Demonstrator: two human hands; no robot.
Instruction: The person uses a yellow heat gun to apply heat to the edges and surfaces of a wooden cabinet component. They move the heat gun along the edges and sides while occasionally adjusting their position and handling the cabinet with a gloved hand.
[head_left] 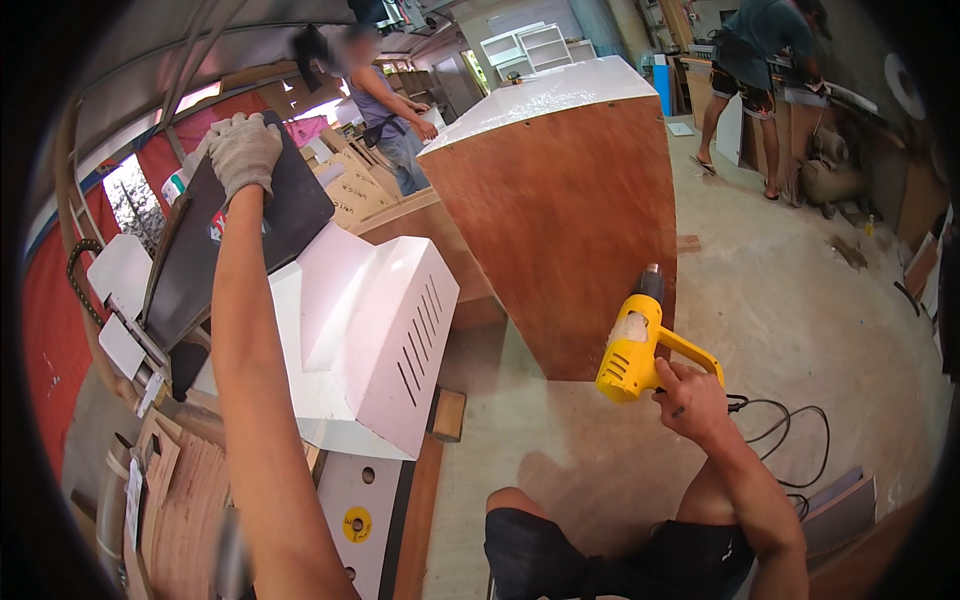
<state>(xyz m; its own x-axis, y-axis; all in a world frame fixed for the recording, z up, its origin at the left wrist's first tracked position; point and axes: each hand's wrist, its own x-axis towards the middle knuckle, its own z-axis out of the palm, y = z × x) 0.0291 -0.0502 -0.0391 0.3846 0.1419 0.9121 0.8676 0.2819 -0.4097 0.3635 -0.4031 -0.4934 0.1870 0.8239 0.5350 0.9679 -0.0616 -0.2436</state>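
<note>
My right hand (692, 402) is wrapped round the handle of a yellow heat gun (630, 350). Its dark nozzle points up and away, in front of a large cabinet (575, 230) with a reddish-brown board side and a glossy white top. On my left, my left hand (245, 150), in a grey knit work glove, grips the upper edge of a tilted black panel (300, 185); its fingertips curl over the edge and are partly hidden. Just below the panel sits a white machine housing (385, 345) with a row of dark slots.
A black cord (825, 440) loops on the floor at my right. Wood sheets (180, 500) stand at the lower left beside a machine base with a yellow round label (357, 524). One person (380, 110) works behind the cabinet, another (765, 60) at the far right. White shelves (525, 48) stand at the back.
</note>
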